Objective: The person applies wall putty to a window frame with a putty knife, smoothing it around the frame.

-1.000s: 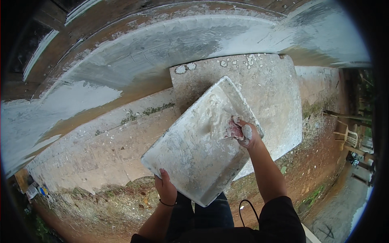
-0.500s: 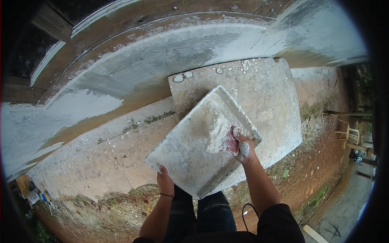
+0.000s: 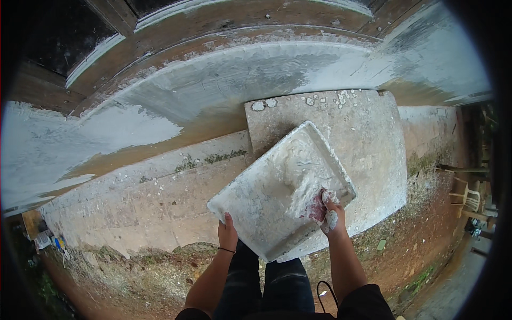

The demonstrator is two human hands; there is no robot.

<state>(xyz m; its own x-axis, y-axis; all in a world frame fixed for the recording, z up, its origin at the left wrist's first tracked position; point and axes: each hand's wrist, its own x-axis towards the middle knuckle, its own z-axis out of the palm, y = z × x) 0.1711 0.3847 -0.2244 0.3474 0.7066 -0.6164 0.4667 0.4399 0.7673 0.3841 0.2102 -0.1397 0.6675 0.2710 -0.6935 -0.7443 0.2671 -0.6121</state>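
My left hand (image 3: 227,234) grips the near left corner of a shallow, white-smeared rectangular tray (image 3: 253,200), its thumb over the rim. The tray is held at a slant in front of my legs. A heap of thick white putty (image 3: 305,191) lies on its right half, with a thinner smear toward the far corner. My right hand (image 3: 335,214), fingers coated in white, is closed around a flat reddish spreader (image 3: 317,208). The spreader's edge presses into the near side of the putty; its handle is hidden by my fingers.
Beyond the tray, a large pale board (image 3: 368,144) spotted with white lies against the wall. The wall (image 3: 213,88) is patchy white and grey, below a brown wooden frame (image 3: 213,24). A concrete ledge (image 3: 176,197) runs left. A plastic chair (image 3: 470,198) stands far right.
My right hand has drawn the spreader slightly nearer across the tray, dragging putty along and leaving a thinner smear behind. My left hand keeps its hold. The whole view has shifted.
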